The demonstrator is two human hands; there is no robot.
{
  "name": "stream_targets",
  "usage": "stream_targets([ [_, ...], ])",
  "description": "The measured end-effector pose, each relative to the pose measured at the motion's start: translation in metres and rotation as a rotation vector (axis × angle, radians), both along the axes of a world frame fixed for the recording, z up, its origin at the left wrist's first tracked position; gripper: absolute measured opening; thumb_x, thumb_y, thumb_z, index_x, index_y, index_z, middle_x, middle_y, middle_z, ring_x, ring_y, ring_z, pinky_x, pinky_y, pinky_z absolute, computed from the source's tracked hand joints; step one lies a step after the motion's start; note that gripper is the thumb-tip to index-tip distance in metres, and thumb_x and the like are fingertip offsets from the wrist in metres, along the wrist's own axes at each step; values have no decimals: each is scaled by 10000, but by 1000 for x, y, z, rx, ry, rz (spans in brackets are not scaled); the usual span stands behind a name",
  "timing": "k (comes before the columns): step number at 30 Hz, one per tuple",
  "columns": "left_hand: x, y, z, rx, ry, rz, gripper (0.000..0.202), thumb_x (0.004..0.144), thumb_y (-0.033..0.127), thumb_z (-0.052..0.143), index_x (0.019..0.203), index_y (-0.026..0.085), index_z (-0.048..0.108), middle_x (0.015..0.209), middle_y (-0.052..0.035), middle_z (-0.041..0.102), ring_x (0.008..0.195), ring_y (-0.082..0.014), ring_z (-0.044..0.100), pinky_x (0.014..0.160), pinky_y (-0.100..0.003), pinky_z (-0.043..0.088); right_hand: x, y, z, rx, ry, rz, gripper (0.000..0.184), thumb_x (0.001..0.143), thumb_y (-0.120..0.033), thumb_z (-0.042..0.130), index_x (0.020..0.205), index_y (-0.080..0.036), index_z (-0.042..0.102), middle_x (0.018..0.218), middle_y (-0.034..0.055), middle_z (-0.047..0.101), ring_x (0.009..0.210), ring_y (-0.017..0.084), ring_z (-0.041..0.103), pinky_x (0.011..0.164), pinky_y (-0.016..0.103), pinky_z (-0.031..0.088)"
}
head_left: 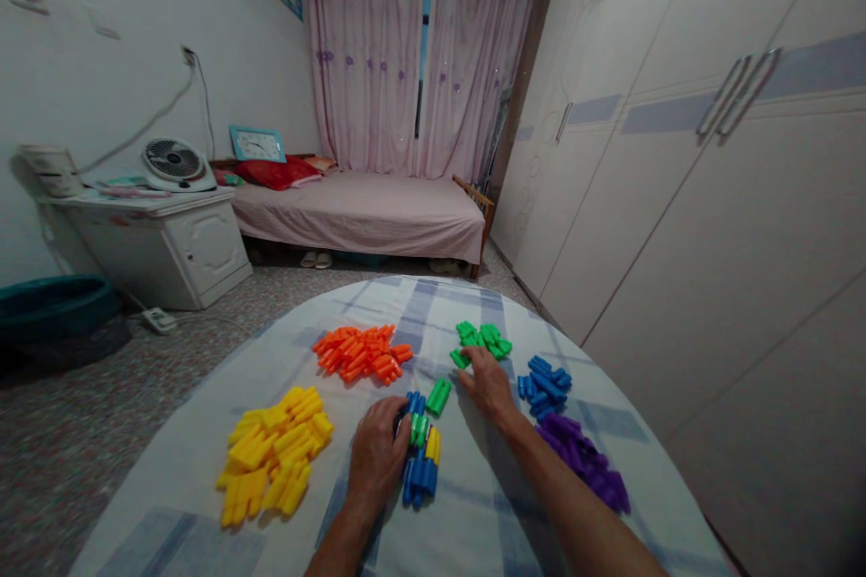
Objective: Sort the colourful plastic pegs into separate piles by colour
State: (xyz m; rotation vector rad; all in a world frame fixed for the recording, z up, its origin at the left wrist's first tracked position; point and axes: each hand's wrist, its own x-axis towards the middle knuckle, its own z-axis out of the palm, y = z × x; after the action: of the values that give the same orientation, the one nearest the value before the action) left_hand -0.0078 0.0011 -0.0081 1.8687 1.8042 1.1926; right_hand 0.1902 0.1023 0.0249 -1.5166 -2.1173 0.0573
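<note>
A small assembly of joined plastic building blocks (422,475), blue, green and yellow, lies on the table in front of me. My left hand (380,449) grips its left side, fingers curled and partly hidden. Just beyond it, a single green block (439,397) rests on the cloth. My right hand (488,386) is farther out at the near edge of the green block pile (488,338). Its thumb and forefinger close on a green building block (459,359) at the pile's left side.
Piles of orange blocks (362,353) and yellow blocks (274,451) lie to the left. Blue blocks (544,386) and purple blocks (583,462) lie right, close to my right forearm. The oval table has a checked cloth (365,297). Beyond stand a bed (365,212) and a wardrobe (677,198).
</note>
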Motion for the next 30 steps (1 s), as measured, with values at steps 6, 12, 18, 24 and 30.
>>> stream_targets([
  [6,0,0,2,5,-16,6,251,845,277,441,1005,215,625,1016,-56,664,988,-217,598,906,-410,465,9,35,23,44,-88,-245,175,807,-228,530,978,-193,548,964,70,606,908,204,561,745,287,396],
  [12,0,0,0,-15,-27,-6,261,849,272,436,1019,198,620,1028,-66,657,999,-220,586,925,-415,444,15,47,18,21,-89,-273,187,797,-209,543,979,-187,577,967,77,616,905,202,566,747,285,402],
  [18,2,0,1,-22,-33,4,260,852,270,441,1029,197,617,1041,-65,652,1006,-211,576,929,-399,433,5,14,16,32,-8,-36,288,813,-165,484,1087,-178,575,1093,100,592,1054,220,532,913,346,408],
  [24,1,1,0,-17,-16,5,257,847,256,446,1032,193,614,1043,-66,651,1012,-213,570,932,-400,426,-9,-23,-6,-121,-35,469,636,624,48,447,1191,-222,544,1250,66,564,1176,192,470,998,358,365],
  [30,0,1,-2,-13,-8,-9,266,850,257,438,1043,194,610,1049,-70,645,1010,-210,570,933,-394,427,-13,-29,-9,-136,-166,420,442,697,-43,506,1092,-215,602,1105,65,620,1041,201,526,891,320,406],
])
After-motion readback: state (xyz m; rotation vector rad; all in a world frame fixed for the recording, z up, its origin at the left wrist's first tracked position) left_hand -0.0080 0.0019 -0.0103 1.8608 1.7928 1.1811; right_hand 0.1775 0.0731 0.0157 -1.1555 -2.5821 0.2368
